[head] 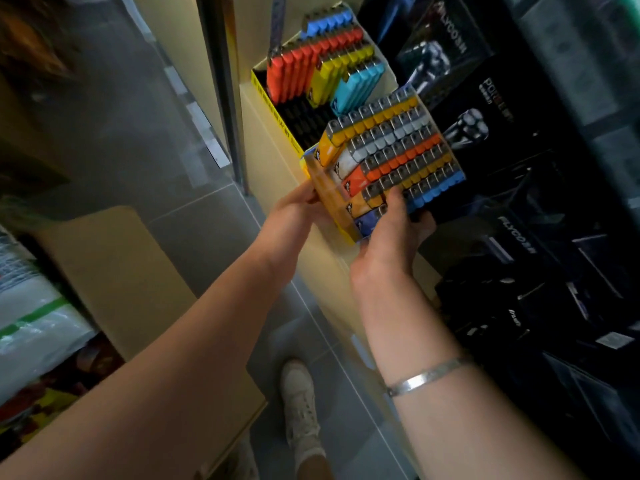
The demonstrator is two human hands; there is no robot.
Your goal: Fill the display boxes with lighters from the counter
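Centre frame: full display box point(391, 161) of lighters, tilted, clasped by both hands. Left hand point(294, 206) grips its left edge; right hand point(391, 233) wraps its lower side. Second box point(273, 109), part filled, directly above

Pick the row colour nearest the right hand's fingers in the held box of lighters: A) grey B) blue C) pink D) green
B: the right hand grips the held box at its blue row; grey lies further up, and no green or pink shows.
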